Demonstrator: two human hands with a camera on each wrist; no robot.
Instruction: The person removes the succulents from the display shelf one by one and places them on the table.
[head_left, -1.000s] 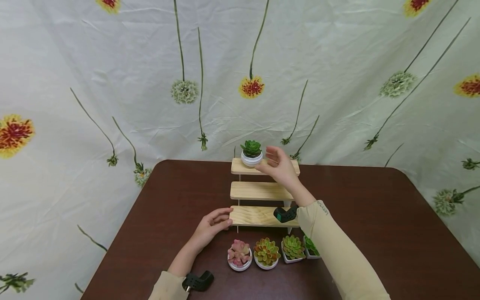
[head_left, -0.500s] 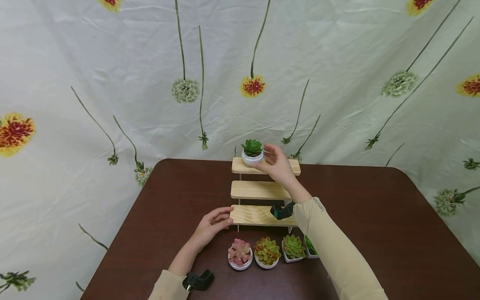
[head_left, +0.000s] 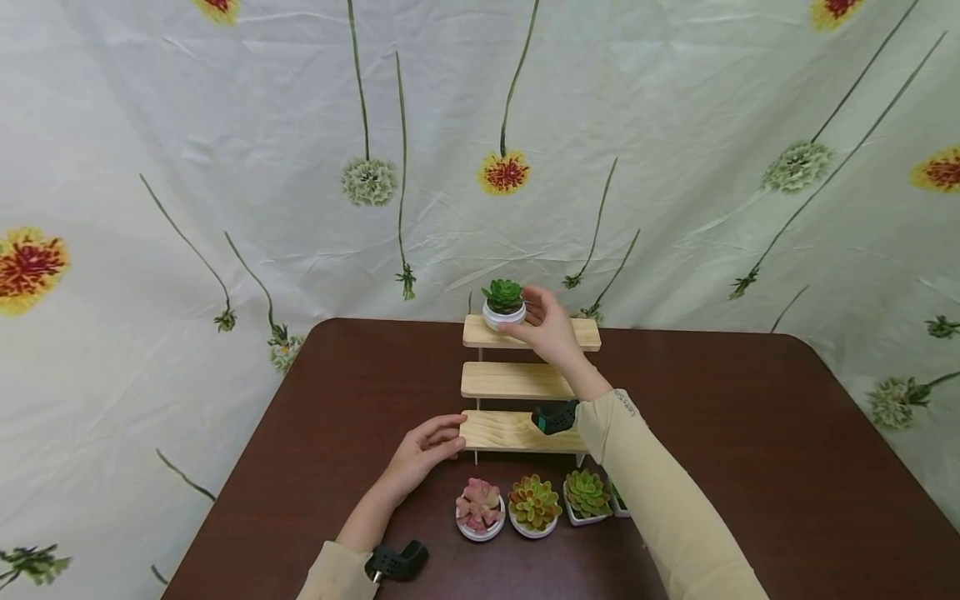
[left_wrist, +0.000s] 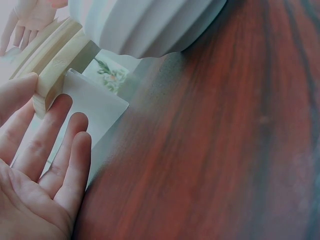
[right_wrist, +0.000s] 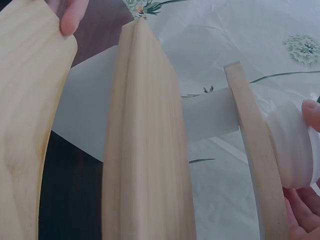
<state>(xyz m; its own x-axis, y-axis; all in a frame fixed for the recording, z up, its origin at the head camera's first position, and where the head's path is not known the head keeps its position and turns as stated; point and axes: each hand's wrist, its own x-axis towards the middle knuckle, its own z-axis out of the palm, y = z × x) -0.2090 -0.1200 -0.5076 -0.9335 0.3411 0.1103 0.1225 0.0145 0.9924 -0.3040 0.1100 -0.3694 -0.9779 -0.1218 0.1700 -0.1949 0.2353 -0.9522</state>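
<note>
A three-step wooden display stand (head_left: 517, 381) with pale boards and whitish side supports stands on the table. On the left part of its top board sits a green succulent (head_left: 503, 302) in a round white pot (right_wrist: 292, 147). My right hand (head_left: 551, 329) holds this pot from the right, thumb on the near side and fingers on the far side. At the left end of the lowest board (left_wrist: 60, 67), my left hand (head_left: 420, 454) grips the edge between thumb and fingers. The hand's last fingers stay off the board in the left wrist view.
In front of the stand, a row of potted succulents includes a pink one (head_left: 479, 507), an orange-green one (head_left: 534, 504) and a light green one (head_left: 587, 493). My right sleeve (head_left: 667, 500) partly covers another at the row's right end. A flowered cloth (head_left: 300, 150) hangs behind the table.
My right hand has moved a little left, and its fingers have come in against the pot on the top board. The left hand stays at the lowest board.
</note>
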